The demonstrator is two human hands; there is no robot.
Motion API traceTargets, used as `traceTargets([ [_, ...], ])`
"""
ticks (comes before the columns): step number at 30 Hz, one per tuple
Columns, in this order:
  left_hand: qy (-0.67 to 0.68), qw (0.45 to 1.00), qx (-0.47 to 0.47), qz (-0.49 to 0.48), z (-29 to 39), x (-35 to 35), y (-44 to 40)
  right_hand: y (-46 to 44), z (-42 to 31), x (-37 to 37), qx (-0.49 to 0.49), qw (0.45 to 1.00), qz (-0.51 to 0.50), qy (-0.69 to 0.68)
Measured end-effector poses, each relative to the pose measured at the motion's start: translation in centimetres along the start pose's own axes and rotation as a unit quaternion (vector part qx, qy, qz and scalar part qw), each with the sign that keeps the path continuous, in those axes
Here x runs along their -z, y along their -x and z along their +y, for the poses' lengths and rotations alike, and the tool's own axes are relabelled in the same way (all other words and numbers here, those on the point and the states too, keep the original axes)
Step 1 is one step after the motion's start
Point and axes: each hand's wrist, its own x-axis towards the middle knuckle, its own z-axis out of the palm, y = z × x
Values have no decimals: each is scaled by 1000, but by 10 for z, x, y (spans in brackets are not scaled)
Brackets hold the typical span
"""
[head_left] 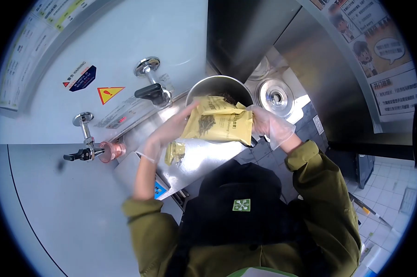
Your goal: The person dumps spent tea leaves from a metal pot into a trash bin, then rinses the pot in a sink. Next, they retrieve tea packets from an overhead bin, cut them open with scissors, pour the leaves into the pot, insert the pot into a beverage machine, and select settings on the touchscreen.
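Note:
Both my hands wear thin clear plastic gloves and hold a yellow tea packet (pixel 222 127) over a round metal pot (pixel 220 78). My left hand (pixel 173 127) grips the packet's left side, and my right hand (pixel 265 123) has its right edge. A picture of dark leaves is printed on the front. Dark matter shows inside the pot behind the packet's top; the rest of the pot's mouth is covered. Below my left hand, a small crumpled yellow piece of packaging (pixel 174 153) lies on the steel counter (pixel 197 159).
Two taps with black handles, an upper tap (pixel 153 87) and a lower tap (pixel 84 138), stick out from the white panel at left. A pinkish clear cup (pixel 111 151) is by the lower one. Right of the pot rests a round metal lid (pixel 276 98). A steel wall (pixel 328 69) rises at right.

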Motion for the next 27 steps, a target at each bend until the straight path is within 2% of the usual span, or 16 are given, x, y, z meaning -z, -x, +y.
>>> traceTargets([
  [1,6,1000,-24,-11,1,-1,2,0,-2,2,-11,1000,4,16],
  [3,-214,972,-93,19,-6,7,-3,1,-3,4,-30,998,11,45],
  [4,-319,939,-126,33,-10,10,-6,2,-2,2,-29,999,13,36],
  [6,-431,869,-227,84,-14,12,-12,3,0,0,-28,999,19,19],
  [7,-481,825,-276,110,-15,13,-16,-4,-8,14,-80,992,-85,48],
  [8,-473,827,-286,106,-22,15,-23,-9,-10,29,-87,993,-70,36],
  [10,-455,830,-307,98,-28,13,-35,0,-9,14,-102,994,-40,11],
  [13,-501,843,-167,101,-20,-5,-30,-2,-8,18,-78,996,2,49],
  [16,-460,840,-260,128,-30,-4,-36,-5,-8,20,-57,997,-12,59],
  [19,-464,821,-305,130,-40,2,-42,-12,-12,32,-26,991,-61,117],
  [20,-455,824,-311,132,-45,6,-45,-17,-15,38,55,948,-101,297],
  [21,-446,827,-317,133,-46,8,-48,-20,-17,39,134,865,-136,464],
  [23,-447,812,-341,158,-50,10,-51,-19,-18,43,133,857,-161,471],
  [24,-457,793,-359,182,-43,7,-51,-5,-17,22,56,936,-152,312],
  [26,-478,769,-370,209,-40,5,-51,0,-14,11,-4,979,-118,167],
  [27,-490,765,-360,213,-42,5,-50,-4,-12,14,12,976,-98,194],
])
